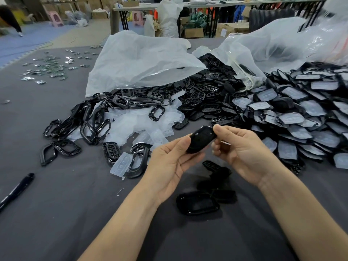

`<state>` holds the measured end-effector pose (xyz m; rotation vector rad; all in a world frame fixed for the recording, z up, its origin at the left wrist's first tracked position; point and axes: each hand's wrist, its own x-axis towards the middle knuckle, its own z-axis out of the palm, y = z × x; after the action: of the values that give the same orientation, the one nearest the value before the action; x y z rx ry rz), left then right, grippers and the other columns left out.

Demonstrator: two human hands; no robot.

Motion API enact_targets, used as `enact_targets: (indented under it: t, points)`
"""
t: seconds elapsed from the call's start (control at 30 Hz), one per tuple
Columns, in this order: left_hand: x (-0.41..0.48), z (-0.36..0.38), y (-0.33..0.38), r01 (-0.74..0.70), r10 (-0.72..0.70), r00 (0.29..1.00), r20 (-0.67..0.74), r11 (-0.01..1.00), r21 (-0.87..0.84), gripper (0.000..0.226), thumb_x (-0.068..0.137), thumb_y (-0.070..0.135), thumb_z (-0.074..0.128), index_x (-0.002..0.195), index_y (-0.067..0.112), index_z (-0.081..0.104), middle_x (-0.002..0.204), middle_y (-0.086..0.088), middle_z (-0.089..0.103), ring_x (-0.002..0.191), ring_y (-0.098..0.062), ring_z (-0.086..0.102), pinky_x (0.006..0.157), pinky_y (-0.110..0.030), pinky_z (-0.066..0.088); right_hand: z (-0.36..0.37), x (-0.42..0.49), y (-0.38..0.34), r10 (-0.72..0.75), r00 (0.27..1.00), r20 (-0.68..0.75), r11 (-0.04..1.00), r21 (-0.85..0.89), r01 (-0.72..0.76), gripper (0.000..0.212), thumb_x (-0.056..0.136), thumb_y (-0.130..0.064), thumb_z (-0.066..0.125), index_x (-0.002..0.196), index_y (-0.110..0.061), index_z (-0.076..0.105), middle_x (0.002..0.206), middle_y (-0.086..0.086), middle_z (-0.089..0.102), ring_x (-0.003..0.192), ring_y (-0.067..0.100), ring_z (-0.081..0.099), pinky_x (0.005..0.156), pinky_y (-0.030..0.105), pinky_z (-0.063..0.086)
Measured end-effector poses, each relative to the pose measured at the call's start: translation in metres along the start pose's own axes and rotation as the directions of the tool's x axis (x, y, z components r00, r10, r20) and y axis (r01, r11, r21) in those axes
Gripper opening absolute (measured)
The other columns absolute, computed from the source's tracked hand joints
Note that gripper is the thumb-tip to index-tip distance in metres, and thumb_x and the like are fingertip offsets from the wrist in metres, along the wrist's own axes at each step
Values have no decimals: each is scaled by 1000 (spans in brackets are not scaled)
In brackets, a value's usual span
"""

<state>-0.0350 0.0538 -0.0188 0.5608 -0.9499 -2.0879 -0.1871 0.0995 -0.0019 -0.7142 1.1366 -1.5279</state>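
A glossy black key-fob shell (201,139) is held above the grey table (56,213) between both hands. My left hand (169,162) grips its lower left end with thumb and curled fingers. My right hand (243,149) pinches its upper right end, thumb on top. Below the hands lie a black shell half (197,204), open side up, and a few more black parts (216,168).
Piles of black frames (90,127), translucent button pads (135,121), black button plates (203,93) and assembled pieces (301,113) spread across the table. Two clear plastic bags (143,59) lie behind. A black pen (17,189) sits at left; small circuit boards (52,66) at far left.
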Motion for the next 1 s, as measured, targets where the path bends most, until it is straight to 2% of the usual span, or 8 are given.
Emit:
enact_targets:
  t: [0.2, 0.43, 0.5, 0.6, 0.73, 0.83, 1.0]
  points:
    - [0, 0, 1, 51, -52, 999, -5, 997, -59, 28, 78, 22, 60, 94, 6, 77, 104, -15, 73, 94, -21, 72, 66, -20, 57, 2, 0, 4, -3, 999, 36, 1000, 18, 2, 19, 76, -26, 60, 75, -8, 58, 56, -4, 53, 53, 6, 53, 56, 19, 48]
    - [-1, 2, 1, 76, -77, 997, -2, 992, -97, 26, 78, 18, 59, 93, 7, 78, 105, -16, 72, 94, -21, 72, 63, -16, 56, 0, 0, 4, 9, 999, 46, 998, 59, -11, 21, 76, -26, 60, 77, -6, 64, 56, -4, 51, 54, 6, 52, 58, 19, 50]
    - [0, 2, 0, 47, -52, 998, -47, 993, -105, 25, 76, 15, 60, 91, 5, 77, 105, -16, 72, 94, -20, 72, 65, -16, 56, 1, 0, 5, -23, 999, 23, 1000, 12, 22, 18, 75, -28, 62, 72, -11, 67, 56, -4, 53, 55, 7, 53, 59, 20, 50]
    - [1, 3, -3, -7, -5, 995, -98, 993, -117, 23, 75, 13, 61, 86, 4, 78, 102, -14, 74, 92, -18, 72, 66, -15, 56, 3, -2, 5, -146, 989, 21, 979, -139, 148, 16, 70, -32, 67, 68, -16, 69, 60, -3, 59, 58, 8, 55, 60, 22, 51]
    - [1, 4, -5, -50, 39, 993, -113, 994, -95, 21, 75, 12, 60, 80, 7, 79, 93, -9, 76, 85, -14, 73, 65, -15, 55, 4, -3, 5, -257, 966, 16, 918, -310, 249, 2, 78, -12, 71, 77, -13, 69, 62, -7, 63, 60, 7, 57, 61, 18, 51]
    - [2, 3, -7, -71, 63, 990, -127, 996, -60, 20, 75, 13, 60, 80, 7, 79, 93, -9, 75, 86, -13, 72, 67, -15, 55, 4, -3, 6, -278, 960, -20, 904, -344, 255, 13, 84, -3, 65, 75, -11, 68, 59, -6, 61, 59, 8, 56, 60, 18, 50]
    - [2, 3, -10, -94, 95, 988, -121, 996, 11, 20, 75, 15, 61, 81, 9, 79, 93, -9, 75, 86, -13, 72, 70, -16, 55, 6, -3, 5, -275, 960, -57, 903, -359, 237, 21, 84, 3, 61, 69, -12, 64, 55, -5, 57, 54, 8, 52, 56, 17, 48]
